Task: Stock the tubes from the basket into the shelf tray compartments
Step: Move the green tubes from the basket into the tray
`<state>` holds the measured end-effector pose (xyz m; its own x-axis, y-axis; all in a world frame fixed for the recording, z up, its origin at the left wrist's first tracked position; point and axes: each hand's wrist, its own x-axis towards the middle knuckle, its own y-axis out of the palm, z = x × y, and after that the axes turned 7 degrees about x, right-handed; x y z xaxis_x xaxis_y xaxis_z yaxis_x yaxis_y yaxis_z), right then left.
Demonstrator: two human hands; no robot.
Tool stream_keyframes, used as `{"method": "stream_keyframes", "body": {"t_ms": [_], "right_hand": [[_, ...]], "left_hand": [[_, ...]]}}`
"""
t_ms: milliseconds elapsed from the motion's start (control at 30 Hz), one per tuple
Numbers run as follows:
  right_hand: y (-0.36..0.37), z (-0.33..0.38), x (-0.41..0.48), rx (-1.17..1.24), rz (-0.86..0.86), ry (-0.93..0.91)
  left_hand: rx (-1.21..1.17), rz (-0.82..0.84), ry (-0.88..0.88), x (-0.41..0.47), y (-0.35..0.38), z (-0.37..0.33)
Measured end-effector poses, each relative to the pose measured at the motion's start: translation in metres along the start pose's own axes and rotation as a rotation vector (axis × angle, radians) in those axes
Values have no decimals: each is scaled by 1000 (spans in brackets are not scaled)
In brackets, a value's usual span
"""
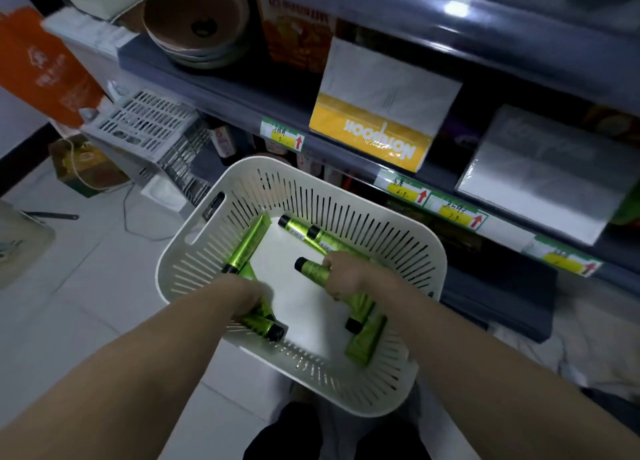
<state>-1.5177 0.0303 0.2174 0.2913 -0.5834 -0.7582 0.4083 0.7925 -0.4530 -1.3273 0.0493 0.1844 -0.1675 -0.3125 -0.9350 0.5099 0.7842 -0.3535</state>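
A white slotted basket [346, 196] sits low in front of me and holds several green tubes with black caps. My left hand [247, 298] is closed around one tube [263, 324] at the basket's near left side, its cap pointing toward me. My right hand [346, 274] grips another tube [313, 269] near the middle, cap pointing left. One loose tube [247, 245] leans on the left wall, two [304, 231] lie at the far side, and two more [365, 338] lie at the near right. No shelf tray compartments are recognisable.
Grey shelves [502, 214] rise on the right with price tags [282, 134], a yellow notebook pack [374, 113] and a wrapped grey pack [543, 172]. Stacked bowls [197, 27] sit on the upper shelf. A white crate [145, 124], an orange bag [45, 65] and a cardboard box [83, 169] stand at left.
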Motion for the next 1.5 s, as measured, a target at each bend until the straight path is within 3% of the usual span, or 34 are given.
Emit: {"method": "stream_keyframes", "body": {"t_ms": [167,233,500,667,800,933,1100,1267,1500], "right_hand": [[-28,5,-36,65,-52,-65],[-38,7,-47,137,-86,-62],[-102,31,-133,124,-394,-162],[-159,45,-225,-19,-646,-282],[-207,35,-308,51,-764,-321],[-252,10,-390,95,-988,-325],[-291,-29,-471,74,-1283,-238],[-326,-62,-495,155,-1451,-232],[-373,-108,-467,223,-1547,-217]], "left_hand": [[-38,136,-74,-14,-11,-12],[-47,98,-124,-18,-17,-9],[-249,-213,-47,-103,-114,-40],[-165,-436,38,-182,-185,-76],[-184,-590,131,-243,-230,-108],[-130,-784,254,-296,-270,-149],[-67,-1162,350,-347,-309,-199],[-283,-1448,538,-376,-351,-242],[-418,-1669,542,-387,-409,-275]]}}
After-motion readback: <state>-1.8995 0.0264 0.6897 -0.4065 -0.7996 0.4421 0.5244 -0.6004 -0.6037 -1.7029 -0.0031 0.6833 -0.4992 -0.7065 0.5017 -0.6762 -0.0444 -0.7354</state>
